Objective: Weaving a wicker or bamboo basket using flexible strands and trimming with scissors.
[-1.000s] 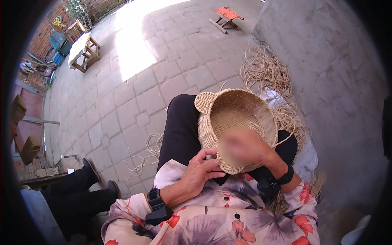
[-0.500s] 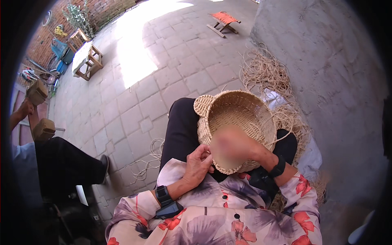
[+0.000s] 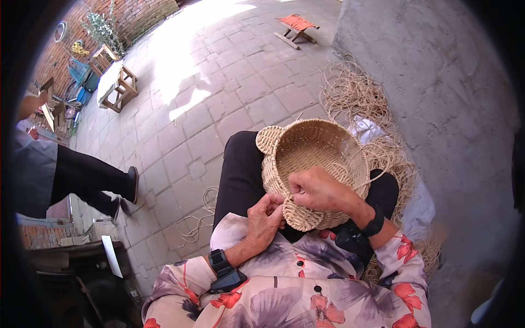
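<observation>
A round basket woven from straw-coloured cord rests tilted on my lap, its opening facing up and away. One round woven ear sticks out at the far left of its rim; a second ear lies at the near side. My left hand pinches the near-left rim beside this second ear, thumb and fingers together. Just across from it, my right hand is closed at the rim above the ear; what its fingertips hold is hidden. Loose cord ends lie over the basket's right side.
Tangled cord is heaped along the concrete wall on my right, with white cloth by it. More cord trails on the paving at left. A co-worker stands at far left. Ahead are an orange folding stool and a wooden stool.
My right hand has shifted slightly, uncovering the near ear. My left hand stays at the rim. The co-worker at left has moved farther ahead, with the wooden piece held there.
</observation>
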Action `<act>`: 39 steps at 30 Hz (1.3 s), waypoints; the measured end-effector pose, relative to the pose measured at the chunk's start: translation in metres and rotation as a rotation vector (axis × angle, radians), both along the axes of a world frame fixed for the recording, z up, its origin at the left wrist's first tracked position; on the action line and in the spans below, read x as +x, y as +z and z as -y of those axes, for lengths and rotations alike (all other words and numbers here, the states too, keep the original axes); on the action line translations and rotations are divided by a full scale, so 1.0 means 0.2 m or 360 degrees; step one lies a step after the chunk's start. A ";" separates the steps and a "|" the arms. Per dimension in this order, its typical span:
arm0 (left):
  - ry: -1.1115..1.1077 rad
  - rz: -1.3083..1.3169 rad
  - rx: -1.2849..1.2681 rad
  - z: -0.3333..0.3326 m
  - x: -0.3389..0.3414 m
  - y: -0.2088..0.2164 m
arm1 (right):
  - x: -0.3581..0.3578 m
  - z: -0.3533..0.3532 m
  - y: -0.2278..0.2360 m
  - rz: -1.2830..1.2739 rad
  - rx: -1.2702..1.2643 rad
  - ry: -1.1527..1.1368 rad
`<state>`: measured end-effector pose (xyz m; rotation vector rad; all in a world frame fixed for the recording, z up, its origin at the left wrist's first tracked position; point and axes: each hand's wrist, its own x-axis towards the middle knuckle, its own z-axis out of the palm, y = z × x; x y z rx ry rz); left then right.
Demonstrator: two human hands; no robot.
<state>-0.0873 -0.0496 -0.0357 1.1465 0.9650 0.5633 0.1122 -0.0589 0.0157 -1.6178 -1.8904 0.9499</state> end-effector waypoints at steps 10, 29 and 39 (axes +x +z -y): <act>-0.0031 -0.0135 0.0256 -0.02 0.00 -0.03 | -0.06 0.02 -0.05 0.0120 0.0166 -0.0105; 0.0163 -0.2088 0.1772 -1.27 -1.20 0.16 | 0.23 0.34 0.13 -0.0016 0.0400 -0.0982; -0.0882 -0.0747 0.1601 -0.42 -0.13 0.27 | 0.19 0.35 0.07 -0.0314 0.0291 -0.0972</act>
